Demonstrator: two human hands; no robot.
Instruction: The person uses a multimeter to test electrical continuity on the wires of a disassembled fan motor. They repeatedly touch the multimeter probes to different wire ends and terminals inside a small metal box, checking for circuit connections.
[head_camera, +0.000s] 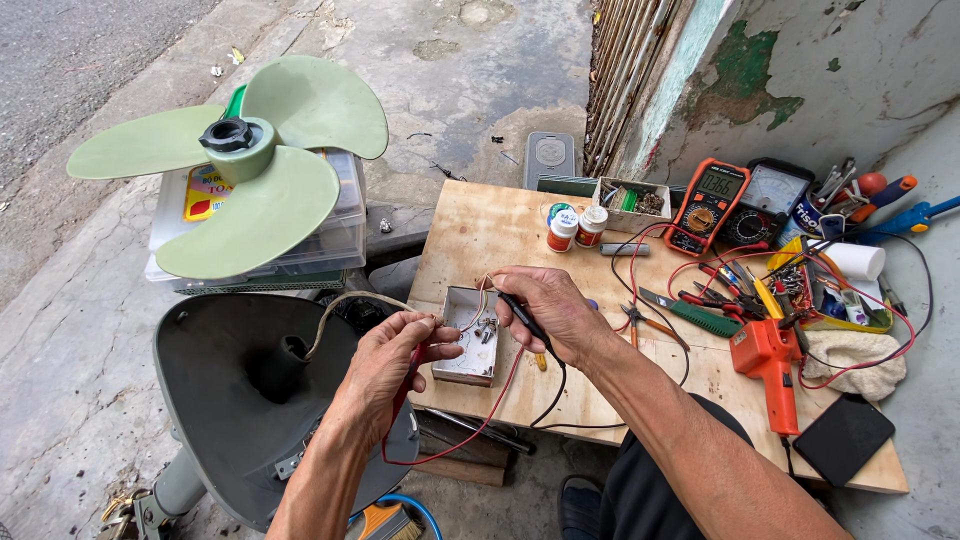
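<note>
Plywood worktop (480, 225), left edge: right hand (545, 310) fingers clamped on black probe (527, 320), left hand (392, 355) pinching red probe (405, 385) against wires (350, 300).

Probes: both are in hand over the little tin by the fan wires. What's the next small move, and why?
Probably glance at the orange multimeter. The left hand pinches the red probe against the fan's wires, and the right hand presses the black probe to wire ends over the metal tin, so contact looks made.

Your hands meet over the small tray (470, 345) on the board (500, 225). The multimeter (707, 206) lies at two o'clock (soldering gun (770, 365) at three), and the fan blade (245, 160) at ten.
</note>
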